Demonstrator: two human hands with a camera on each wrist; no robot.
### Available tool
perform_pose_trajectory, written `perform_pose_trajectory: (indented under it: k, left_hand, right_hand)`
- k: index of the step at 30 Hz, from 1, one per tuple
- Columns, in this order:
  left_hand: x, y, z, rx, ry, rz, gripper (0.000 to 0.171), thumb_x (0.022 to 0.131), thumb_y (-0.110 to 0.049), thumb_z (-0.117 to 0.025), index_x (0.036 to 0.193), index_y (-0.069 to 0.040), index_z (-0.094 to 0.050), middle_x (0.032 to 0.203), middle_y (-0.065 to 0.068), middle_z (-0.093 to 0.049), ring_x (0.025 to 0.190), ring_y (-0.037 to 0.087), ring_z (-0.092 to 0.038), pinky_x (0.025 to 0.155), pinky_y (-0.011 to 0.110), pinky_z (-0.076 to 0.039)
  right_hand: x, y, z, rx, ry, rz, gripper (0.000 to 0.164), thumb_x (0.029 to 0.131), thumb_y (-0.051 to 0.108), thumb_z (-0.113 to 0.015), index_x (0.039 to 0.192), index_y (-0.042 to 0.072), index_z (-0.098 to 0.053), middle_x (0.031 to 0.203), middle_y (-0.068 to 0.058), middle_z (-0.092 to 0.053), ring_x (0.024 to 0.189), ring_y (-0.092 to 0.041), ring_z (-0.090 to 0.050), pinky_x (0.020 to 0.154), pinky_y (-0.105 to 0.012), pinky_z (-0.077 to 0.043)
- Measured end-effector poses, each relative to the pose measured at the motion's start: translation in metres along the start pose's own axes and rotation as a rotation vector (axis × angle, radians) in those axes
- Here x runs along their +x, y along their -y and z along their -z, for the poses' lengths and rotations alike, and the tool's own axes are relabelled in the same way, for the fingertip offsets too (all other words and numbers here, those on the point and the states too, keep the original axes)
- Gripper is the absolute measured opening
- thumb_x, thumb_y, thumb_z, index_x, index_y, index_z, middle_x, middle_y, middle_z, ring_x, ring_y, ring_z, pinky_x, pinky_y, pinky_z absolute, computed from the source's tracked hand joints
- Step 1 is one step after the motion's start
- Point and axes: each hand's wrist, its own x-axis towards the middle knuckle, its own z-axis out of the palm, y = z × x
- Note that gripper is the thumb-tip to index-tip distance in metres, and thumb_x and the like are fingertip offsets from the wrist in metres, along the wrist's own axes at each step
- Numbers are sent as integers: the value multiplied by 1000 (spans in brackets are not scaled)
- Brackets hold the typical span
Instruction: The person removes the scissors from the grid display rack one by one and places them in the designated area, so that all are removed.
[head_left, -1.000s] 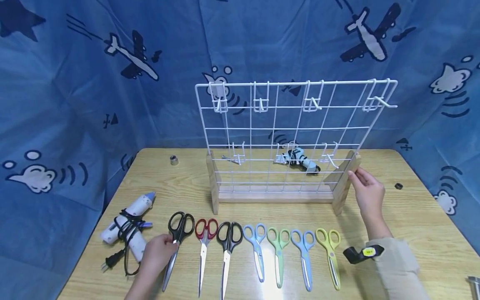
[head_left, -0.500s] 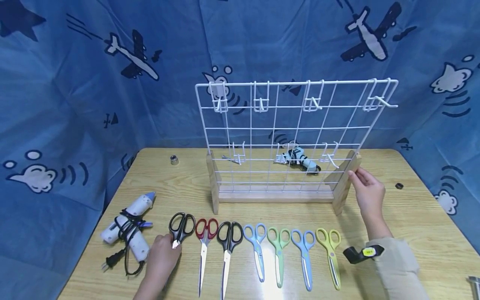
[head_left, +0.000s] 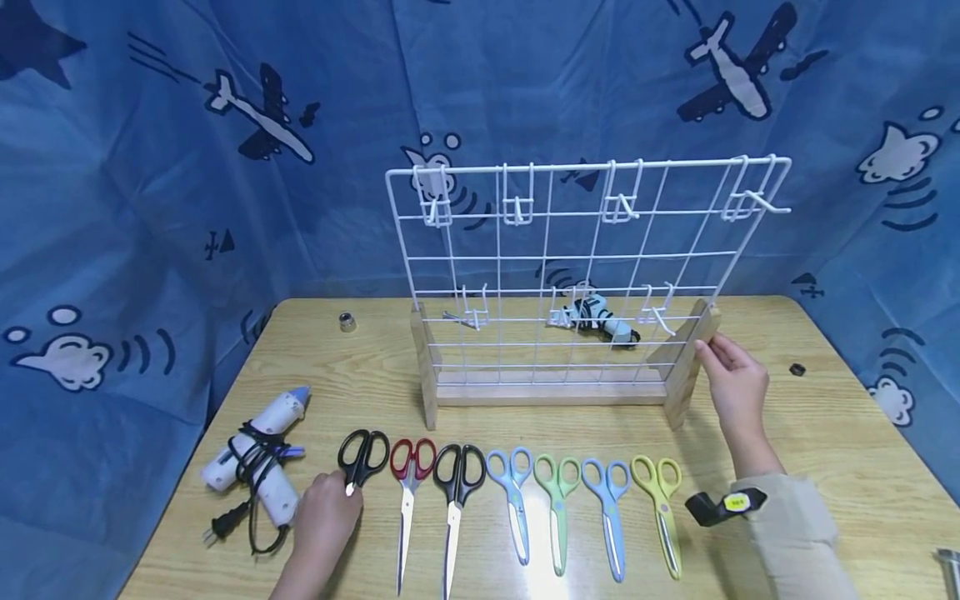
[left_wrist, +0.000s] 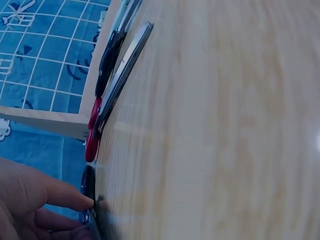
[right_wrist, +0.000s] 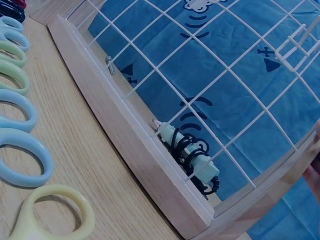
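Observation:
My left hand (head_left: 325, 517) pinches the leftmost black-handled scissors (head_left: 363, 454) just below the handle loops. The blades are hidden under the hand; in the left wrist view, thumb and fingers (left_wrist: 65, 195) close on them low at the left. My right hand (head_left: 735, 385) grips the right wooden upright (head_left: 686, 367) of a white wire grid rack (head_left: 551, 258); in the right wrist view only a bit of that hand shows at the edge. Beside the held pair lie red scissors (head_left: 412, 461) and larger black scissors (head_left: 459, 477).
Farther right lie blue (head_left: 512, 475), green (head_left: 557, 483), second blue (head_left: 607, 483) and yellow scissors (head_left: 660, 483). A cord-wrapped white glue gun (head_left: 258, 454) lies at left. Several white hooks (head_left: 619, 207) hang on the grid. Behind it lies a pale blue cord-wrapped tool (head_left: 600, 318).
My left hand has shifted a little right and onto the black scissors, covering their blades. The right hand stays on the upright. The head view has tilted very slightly.

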Motion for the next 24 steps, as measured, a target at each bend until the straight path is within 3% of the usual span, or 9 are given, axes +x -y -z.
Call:
perform_pose_trajectory:
  k: [10,18,24]
  left_hand:
    - [2,-1,4,18,78,46,24,70,-10,-61,84,9,-59,67,16,-54,60,29,-53,49,39,-44]
    - [2,-2,7,39,135,62,26,71,-12,-61,85,9,-59,68,16,-53,60,28,-53,50,39,-44]
    - [7,-7,13,51,226,86,27,75,-17,-59,86,8,-60,70,14,-53,60,24,-52,50,36,-45]
  right_hand:
    - [1,-1,-2,-33,2,-6,39,70,39,-63,105,23,-59,105,-1,-60,93,-7,-57,73,-12,-46]
    - [2,0,-3,-40,14,-42,40,70,39,-63,106,24,-59,107,0,-59,94,-7,-56,74,-12,-45]
    - [-3,1,1,-52,-7,20,38,70,38,-64,104,23,-60,102,-1,-61,89,-6,-58,71,-11,-46]
